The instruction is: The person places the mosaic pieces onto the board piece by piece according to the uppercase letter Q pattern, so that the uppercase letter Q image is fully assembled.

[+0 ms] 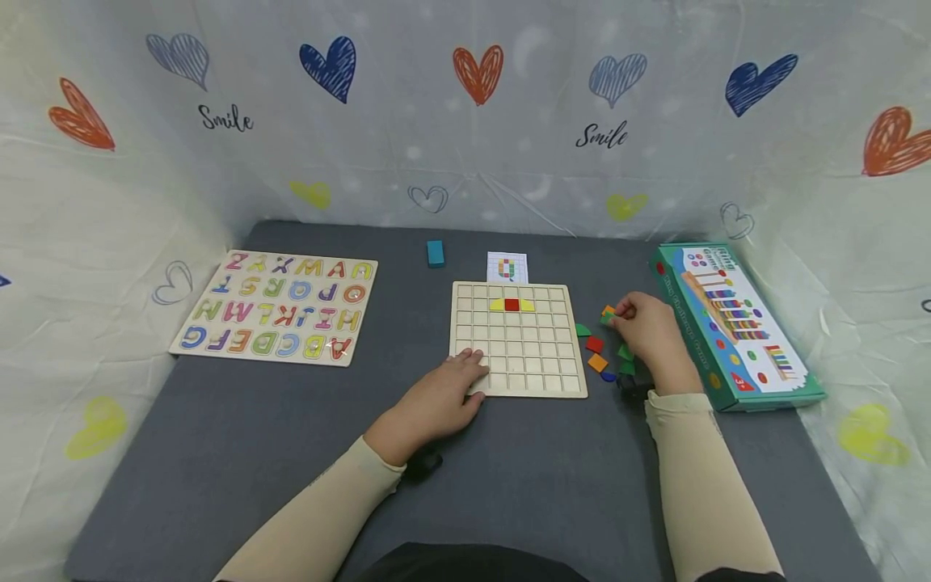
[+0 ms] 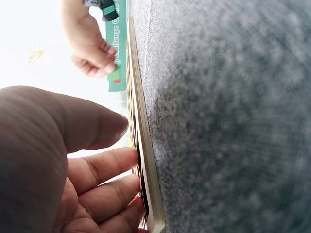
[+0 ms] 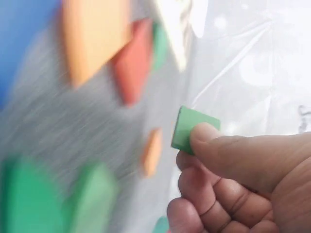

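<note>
One grid board (image 1: 518,339), one alphabet puzzle (image 1: 280,305), one green box (image 1: 735,323), two hands.

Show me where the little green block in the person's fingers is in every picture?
Head view: the green block sits at the right hand's fingertips, right of the wooden grid board.
Left wrist view: not visible; the far right hand shows, but no block can be made out.
Right wrist view: the block is mid-frame, pinched under the thumb.
Shared landmark: the right hand, seen in all three views.
</note>
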`<state>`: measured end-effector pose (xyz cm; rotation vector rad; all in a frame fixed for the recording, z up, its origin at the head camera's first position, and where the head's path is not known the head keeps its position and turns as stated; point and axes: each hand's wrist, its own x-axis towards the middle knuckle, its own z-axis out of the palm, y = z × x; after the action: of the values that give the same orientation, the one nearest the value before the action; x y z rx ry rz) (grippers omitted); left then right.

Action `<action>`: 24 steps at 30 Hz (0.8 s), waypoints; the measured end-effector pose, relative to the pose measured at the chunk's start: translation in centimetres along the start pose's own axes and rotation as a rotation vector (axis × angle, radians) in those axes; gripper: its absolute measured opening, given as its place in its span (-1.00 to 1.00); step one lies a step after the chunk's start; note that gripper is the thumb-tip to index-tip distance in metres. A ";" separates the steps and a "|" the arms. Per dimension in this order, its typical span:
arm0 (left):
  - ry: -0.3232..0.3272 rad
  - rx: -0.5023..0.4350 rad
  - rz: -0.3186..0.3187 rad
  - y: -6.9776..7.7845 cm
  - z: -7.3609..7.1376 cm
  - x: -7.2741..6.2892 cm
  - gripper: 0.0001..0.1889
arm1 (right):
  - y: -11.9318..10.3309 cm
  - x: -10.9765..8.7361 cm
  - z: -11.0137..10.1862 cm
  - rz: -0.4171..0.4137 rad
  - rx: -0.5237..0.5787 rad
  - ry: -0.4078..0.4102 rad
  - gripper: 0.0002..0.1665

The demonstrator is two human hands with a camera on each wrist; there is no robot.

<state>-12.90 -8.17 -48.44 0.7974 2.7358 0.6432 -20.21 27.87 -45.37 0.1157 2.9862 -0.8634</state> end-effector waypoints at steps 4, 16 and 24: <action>0.003 0.008 -0.006 -0.2 0.0 -0.1 -0.47 | -2.2 0.9 0.5 -0.070 0.030 -0.010 -0.83; -0.006 -0.016 -0.007 0.1 -0.3 -0.2 -0.47 | -8.1 3.2 5.3 -0.201 0.088 -0.209 -0.92; -0.005 0.000 -0.005 -0.3 0.0 0.0 -0.47 | -8.1 3.6 5.9 -0.221 0.075 -0.226 -0.94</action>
<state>-13.00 -8.41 -48.54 0.7912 2.7328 0.6398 -24.35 18.12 -46.24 -0.2962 2.7906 -0.9377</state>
